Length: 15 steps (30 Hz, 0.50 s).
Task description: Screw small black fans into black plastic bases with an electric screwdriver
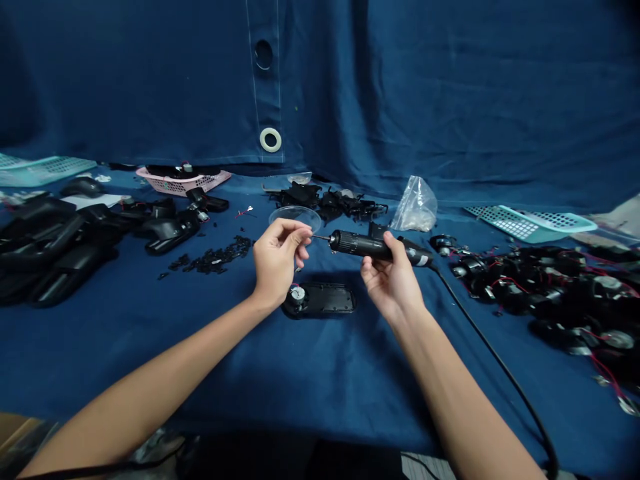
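A: What do we have in our right hand (pixel 395 277)?

B: We have the power screwdriver (pixel 360 244) in a closed grip, thumb on top and fingers curled beneath. We're holding it up off the blue cloth (pixel 200 373), beyond the black casing (pixel 330 300) and a bit to its right. Its cord (pixel 495 347) runs down to the right of the casing.

A: And our left hand (pixel 280 257)?

B: Beyond the casing's left end, with thumb and fingers drawn close together at the tip of the thin bit (pixel 321 237). The fingers hide the tip, so we can't tell whether they're closed on it or have hold of something small.

A: How is the casing itself lying?

B: Flat on the cloth, hollow side up, out of both our hands. A round silver-topped part (pixel 297 295) sits in its left end.

A: What do we see around it?

B: Left of the casing we have scattered small black pieces (pixel 215 259), then a pile of black shells (pixel 65 247) farther left. Beyond it are a clear dish (pixel 305 217), a heap of black plastic parts (pixel 325 197) and, toward the right, a clear bag (pixel 415 205). Well right of it lies a heap of round parts with red wires (pixel 550 280).
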### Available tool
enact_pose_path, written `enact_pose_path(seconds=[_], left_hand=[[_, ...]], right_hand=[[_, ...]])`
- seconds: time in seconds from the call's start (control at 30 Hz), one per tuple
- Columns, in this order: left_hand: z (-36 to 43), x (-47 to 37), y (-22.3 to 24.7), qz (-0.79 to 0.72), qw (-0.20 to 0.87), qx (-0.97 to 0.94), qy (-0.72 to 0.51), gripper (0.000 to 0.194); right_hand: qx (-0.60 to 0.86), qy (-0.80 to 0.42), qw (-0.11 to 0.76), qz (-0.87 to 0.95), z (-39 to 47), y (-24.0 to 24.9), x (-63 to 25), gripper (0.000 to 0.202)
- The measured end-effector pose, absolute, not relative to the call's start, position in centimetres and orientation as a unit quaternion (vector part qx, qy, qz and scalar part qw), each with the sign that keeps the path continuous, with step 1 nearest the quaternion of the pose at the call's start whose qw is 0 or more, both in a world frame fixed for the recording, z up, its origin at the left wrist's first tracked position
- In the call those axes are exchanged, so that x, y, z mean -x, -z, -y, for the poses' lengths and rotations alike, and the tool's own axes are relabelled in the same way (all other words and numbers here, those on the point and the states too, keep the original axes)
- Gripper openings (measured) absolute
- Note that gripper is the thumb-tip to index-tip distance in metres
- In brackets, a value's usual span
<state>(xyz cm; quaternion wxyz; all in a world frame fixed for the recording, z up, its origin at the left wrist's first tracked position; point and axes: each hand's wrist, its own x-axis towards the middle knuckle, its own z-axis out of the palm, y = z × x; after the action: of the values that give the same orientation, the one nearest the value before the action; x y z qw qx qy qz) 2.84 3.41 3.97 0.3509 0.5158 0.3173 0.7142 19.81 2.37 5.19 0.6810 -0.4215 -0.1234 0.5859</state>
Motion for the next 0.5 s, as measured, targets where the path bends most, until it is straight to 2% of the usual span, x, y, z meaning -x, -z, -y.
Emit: enact_pose_path(seconds=[0.3,0.5], left_hand=[[-3.01,-2.75,-4.18,-0.280,0.368,-0.522,-0.717,0.011],[-2.88,-2.71,-4.28,-0.282,0.382,-0.501,-0.723,0.019]], right_hand=[[0.420,-0.613,0.660,0.112,-2.19,-5.24,-19.67,0.028],[0.413,-0.620,0.656,0.119,-2.04,-5.19,-19.60,0.030]])
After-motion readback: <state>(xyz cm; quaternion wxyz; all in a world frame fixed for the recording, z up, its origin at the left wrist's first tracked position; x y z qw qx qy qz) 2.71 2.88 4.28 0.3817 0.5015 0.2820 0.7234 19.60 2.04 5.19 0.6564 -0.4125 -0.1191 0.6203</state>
